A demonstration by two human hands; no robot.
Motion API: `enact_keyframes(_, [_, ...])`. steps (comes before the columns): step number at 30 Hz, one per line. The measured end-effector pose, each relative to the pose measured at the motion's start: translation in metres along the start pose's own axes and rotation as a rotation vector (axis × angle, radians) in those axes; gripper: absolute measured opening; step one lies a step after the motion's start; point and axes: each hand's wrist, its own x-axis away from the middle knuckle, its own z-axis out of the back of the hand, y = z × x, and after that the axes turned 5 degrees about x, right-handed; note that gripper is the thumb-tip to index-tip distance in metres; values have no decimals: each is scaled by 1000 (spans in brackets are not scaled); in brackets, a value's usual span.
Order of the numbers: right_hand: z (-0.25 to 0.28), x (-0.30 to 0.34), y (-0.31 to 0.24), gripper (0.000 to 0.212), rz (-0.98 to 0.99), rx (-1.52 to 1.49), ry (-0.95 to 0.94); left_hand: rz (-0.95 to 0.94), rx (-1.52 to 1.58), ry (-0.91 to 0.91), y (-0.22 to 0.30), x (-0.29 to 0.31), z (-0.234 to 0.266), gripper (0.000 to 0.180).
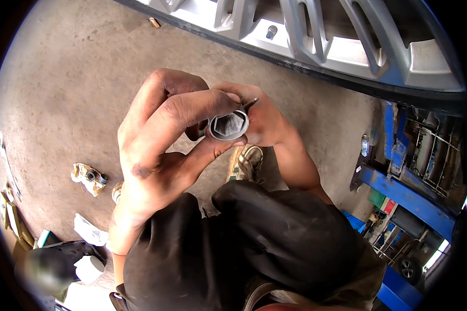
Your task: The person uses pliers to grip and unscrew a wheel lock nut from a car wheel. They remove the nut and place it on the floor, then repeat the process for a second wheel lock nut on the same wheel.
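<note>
Hex socket [229, 125], grey metal, open end up, held at chest height over bent knees in dark trousers [275, 233]. Left hand [158, 140] clamped on socket, thumb and forefinger round its rim. Right hand [262, 122] closed against socket's far side, pinching one thin metal pin [251, 103] at the rim.

One small bottle with pale label [365, 145] on blue lift frame [404, 197], right. One green-and-red box [382, 201] below it. Crumpled rag with two small sockets [91, 178] on concrete floor [72, 103], left; open floor around it. One silver alloy wheel [347, 46] along top edge, one lug nut [271, 32] visible. One shoe [248, 161] under hands.
</note>
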Motion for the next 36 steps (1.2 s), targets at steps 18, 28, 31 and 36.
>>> enact_keyframes(18, [-3,3,14,39,67,43,-31,404,192,61,5,5,3,53])
enact_keyframes(28, [-3,0,-14,23,-134,217,-144,576,474,370,-13,6,5,39])
enact_keyframes(31, [-4,1,-8,26,-172,299,-146,589,508,572,-28,9,19,31])
enact_keyframes(36, [9,-3,-23,26,-171,61,-97,522,133,776,-97,44,31,32])
